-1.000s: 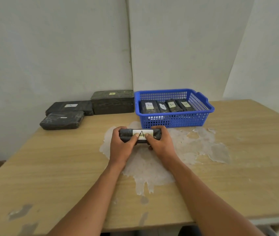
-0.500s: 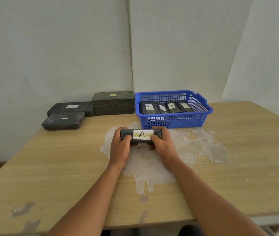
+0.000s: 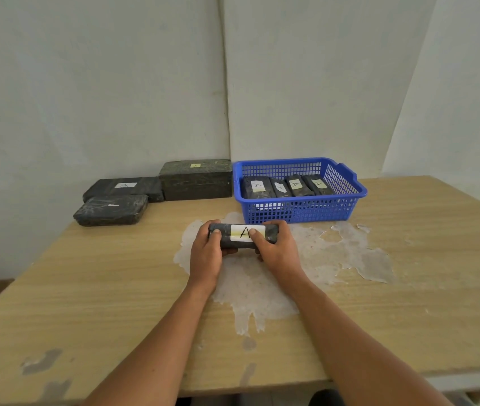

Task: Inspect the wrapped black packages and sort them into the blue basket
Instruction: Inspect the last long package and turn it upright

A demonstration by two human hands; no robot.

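The package [image 3: 243, 236] is held in both hands just in front of the basket [image 3: 347, 197], near its front left corner, its long axis running left to right, parallel to the basket's front wall. The left hand [image 3: 205, 253] grips the package's left end, thumb on top and fingers curled underneath; the right hand [image 3: 277, 250] grips the right end the same way, its thumb lying on the edge of the white label [image 3: 246, 232] marked "A", which faces up toward the camera. Whether the package is just clear of the table [image 3: 115, 288] or resting on it I cannot tell. Inside the basket, four packages [image 3: 287, 187] lie side by side with labels up, their long axes running front to back — across the held one's axis — and they fill the floor from the left wall most of the way over; the free strip looks to be along the right wall. My judgement is that inspection is about done, and the next move is away from the body and to the right, over the front wall, with a quarter turn so the package lies like its neighbours. The right hand is nearer that gap and would likely carry it. Left of the basket, well apart from the hands, three larger packages [image 3: 197, 180] sit against the wall.
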